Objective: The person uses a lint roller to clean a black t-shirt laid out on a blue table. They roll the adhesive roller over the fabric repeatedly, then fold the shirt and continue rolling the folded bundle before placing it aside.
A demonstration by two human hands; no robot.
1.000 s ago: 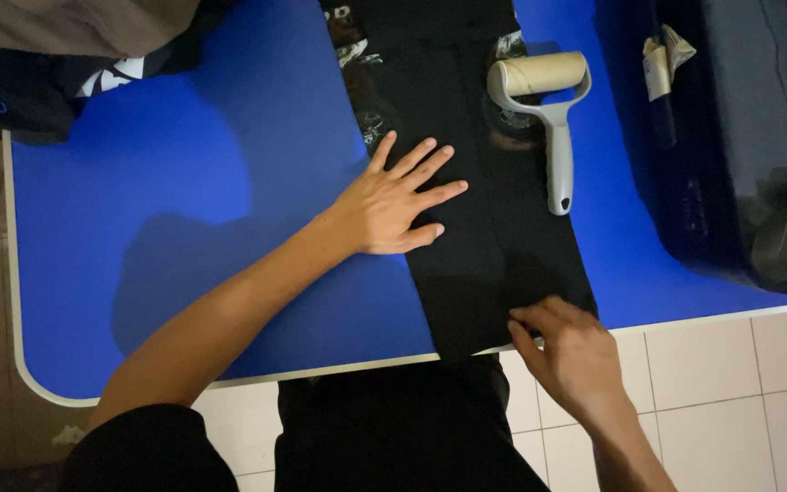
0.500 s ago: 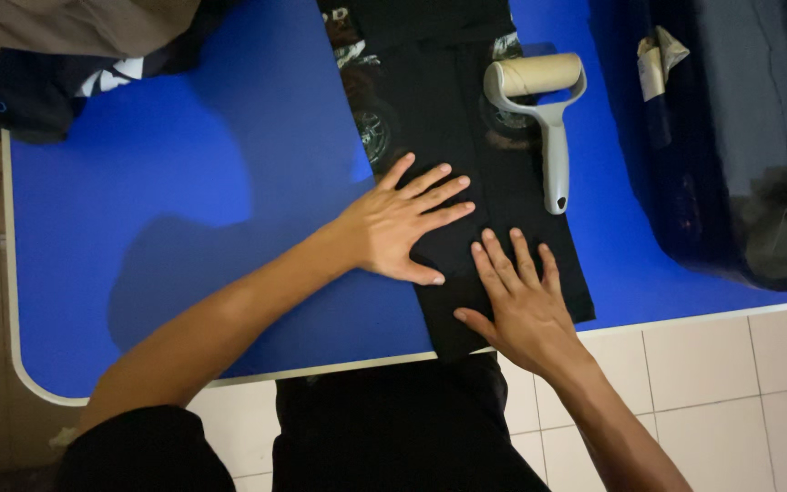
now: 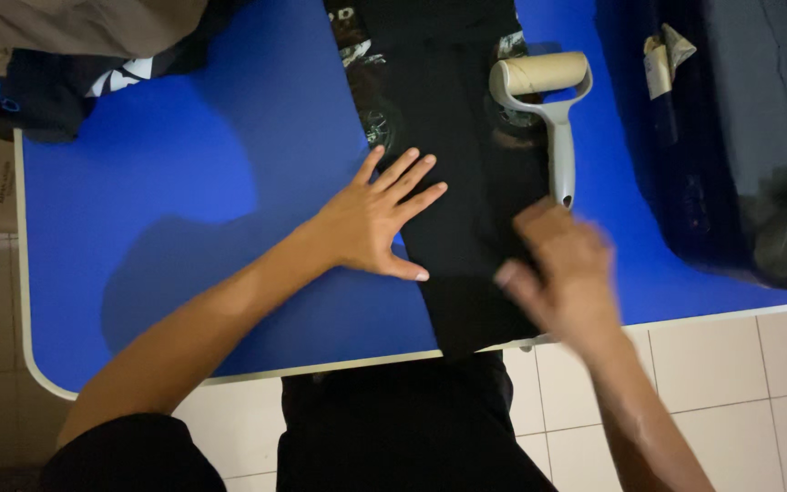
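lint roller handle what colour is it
The lint roller has a pale grey handle and frame, holding a tan paper roll; the head view shows it.

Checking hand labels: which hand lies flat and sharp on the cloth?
The left hand, fingers spread on the black cloth; the right hand is blurred.

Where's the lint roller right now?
In the head view the lint roller lies on the right part of the folded black garment on the blue table, handle toward the person, just beyond the blurred right hand.
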